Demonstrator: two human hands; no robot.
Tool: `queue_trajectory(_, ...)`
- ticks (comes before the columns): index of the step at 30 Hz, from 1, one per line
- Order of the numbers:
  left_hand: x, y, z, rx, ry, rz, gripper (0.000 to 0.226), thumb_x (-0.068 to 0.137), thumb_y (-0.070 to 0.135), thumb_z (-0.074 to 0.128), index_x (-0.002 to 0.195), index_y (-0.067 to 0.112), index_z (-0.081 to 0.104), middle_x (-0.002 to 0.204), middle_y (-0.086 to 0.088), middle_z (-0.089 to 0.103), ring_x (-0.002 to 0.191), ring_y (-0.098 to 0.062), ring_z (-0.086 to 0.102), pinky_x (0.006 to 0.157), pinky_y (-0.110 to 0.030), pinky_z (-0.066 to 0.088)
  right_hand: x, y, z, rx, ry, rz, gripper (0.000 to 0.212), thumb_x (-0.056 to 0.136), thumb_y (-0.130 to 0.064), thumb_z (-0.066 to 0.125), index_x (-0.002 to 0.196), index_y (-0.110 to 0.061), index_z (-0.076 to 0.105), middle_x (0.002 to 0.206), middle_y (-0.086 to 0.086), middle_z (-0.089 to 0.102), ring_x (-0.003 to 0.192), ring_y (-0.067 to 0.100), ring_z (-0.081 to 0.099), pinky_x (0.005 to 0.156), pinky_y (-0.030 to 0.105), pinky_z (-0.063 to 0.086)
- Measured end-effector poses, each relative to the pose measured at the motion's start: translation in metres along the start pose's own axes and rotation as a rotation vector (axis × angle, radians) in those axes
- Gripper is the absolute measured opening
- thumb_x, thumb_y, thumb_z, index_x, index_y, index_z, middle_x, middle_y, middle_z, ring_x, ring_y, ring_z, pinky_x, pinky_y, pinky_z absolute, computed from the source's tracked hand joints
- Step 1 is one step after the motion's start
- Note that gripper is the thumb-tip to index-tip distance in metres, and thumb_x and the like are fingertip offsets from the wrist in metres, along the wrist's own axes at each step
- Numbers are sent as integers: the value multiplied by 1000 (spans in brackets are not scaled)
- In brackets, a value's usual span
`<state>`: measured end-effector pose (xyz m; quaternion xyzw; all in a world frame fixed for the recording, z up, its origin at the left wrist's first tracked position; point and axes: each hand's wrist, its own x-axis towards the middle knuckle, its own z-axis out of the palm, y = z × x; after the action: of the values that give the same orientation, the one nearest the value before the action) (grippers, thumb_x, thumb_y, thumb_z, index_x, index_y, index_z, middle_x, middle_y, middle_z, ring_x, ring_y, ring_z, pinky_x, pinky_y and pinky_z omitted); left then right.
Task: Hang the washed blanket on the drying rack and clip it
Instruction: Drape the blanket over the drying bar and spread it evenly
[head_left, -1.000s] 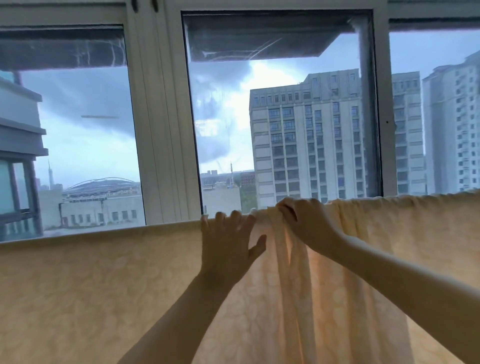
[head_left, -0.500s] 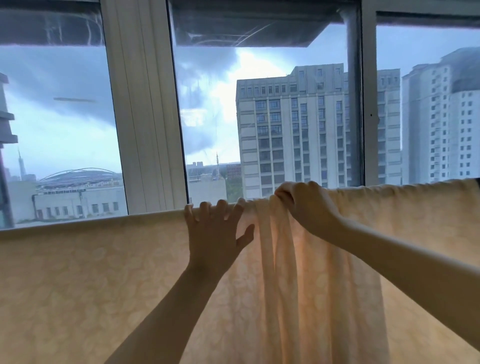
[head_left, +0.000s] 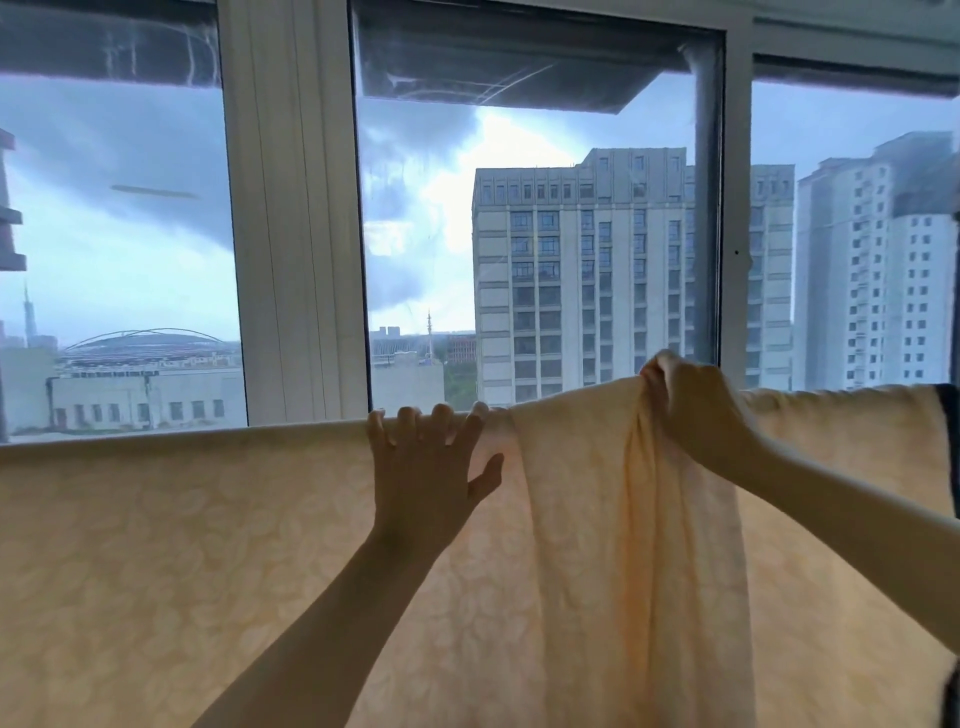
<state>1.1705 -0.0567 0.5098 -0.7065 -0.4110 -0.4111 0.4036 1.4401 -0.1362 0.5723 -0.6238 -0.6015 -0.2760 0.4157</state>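
Blanket (head_left: 208, 545) peach, perhaps leaf-patterned | left hand (head_left: 423, 478) fingers spread flat | right hand (head_left: 696, 410) fingers pinch fold

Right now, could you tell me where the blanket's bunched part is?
Head view, right of centre: the right hand grips the bunch at the top edge, beside the left hand.

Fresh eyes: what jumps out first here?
A pale yellow, leaf-patterned blanket spans the lower half, backlit. Right of centre, the right hand pinches a bunched fold above its top edge; the left hand lies flat against it at centre. Behind, a grey high-rise block stands.
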Motion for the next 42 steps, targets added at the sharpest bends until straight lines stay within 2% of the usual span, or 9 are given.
queue_trajectory(3, 1, 1, 2, 2, -9, -9, 56, 88, 66, 31, 122, 26, 52, 107, -6, 59, 98, -33, 55, 95, -58, 37, -1, 2, 0, 34, -43, -43, 14, 96, -16, 51, 90, -13, 62, 71, -1, 65, 60, 9, 60, 62, 28, 54)
queue_trajectory(7, 1, -1, 4, 5, -13, -12, 57, 88, 66, 32, 123, 25, 51, 108, -7, 59, 99, -34, 54, 94, -60, 38, -3, -13, -6, 75, -95, -167, 17, 91, -9, 59, 106, -13, 66, 102, -6, 68, 80, 1, 58, 71, 7, 40)
queue_trajectory(9, 0, -1, 4, 11, -6, -12, 57, 88, 65, 33, 123, 25, 52, 108, -7, 58, 99, -34, 54, 94, -60, 38, -6, -25, -5, 116, -111, -226, 24, 92, -9, 59, 114, -14, 65, 110, -5, 66, 92, 1, 54, 80, 9, 37)
queue_trajectory(13, -1, 0, 0, 22, -13, -17, 57, 87, 65, 34, 124, 25, 52, 108, -7, 58, 99, -33, 53, 95, -59, 38, -8, -45, 6, 115, -133, -335, 23, 93, -26, 59, 112, -17, 67, 110, -2, 69, 100, 7, 57, 82, 12, 38)
queue_trajectory(16, -2, 0, -3, 43, -33, -14, 57, 87, 65, 35, 124, 26, 52, 108, -6, 58, 99, -33, 53, 95, -58, 37, -5, -55, 12, 115, -153, -347, 20, 90, -32, 62, 102, -18, 72, 98, -5, 72, 90, 5, 60, 79, 4, 37)
queue_trajectory(20, -3, -3, -4, 45, -29, -10, 56, 87, 65, 35, 125, 27, 51, 110, -6, 58, 100, -33, 53, 94, -58, 37, -2, -63, 15, 104, -105, -318, 15, 92, -24, 61, 97, -18, 74, 91, -5, 73, 87, 10, 64, 83, 28, 53)
queue_trajectory(26, -1, -3, -6, 49, -55, 9, 54, 90, 61, 31, 124, 25, 52, 105, -7, 59, 95, -32, 54, 90, -58, 41, -2, -37, 4, -43, -11, -182, 16, 93, -19, 56, 86, -17, 71, 80, -2, 70, 72, 14, 63, 79, 35, 53)
queue_trajectory(37, 17, 50, -11, -95, -48, 103, 53, 91, 52, 33, 122, 15, 54, 109, -10, 62, 96, -33, 59, 95, -53, 44, -10, -16, -8, 65, -68, -138, 10, 91, -20, 60, 94, -18, 70, 87, -5, 71, 74, 8, 63, 76, 26, 53)
queue_trajectory(42, 30, 83, -5, -153, -30, 110, 51, 90, 53, 36, 120, 17, 55, 105, -8, 62, 92, -30, 59, 89, -51, 46, -17, -18, -6, 90, -52, -167, 10, 91, -20, 61, 93, -20, 70, 86, -8, 70, 72, 2, 60, 74, 18, 49)
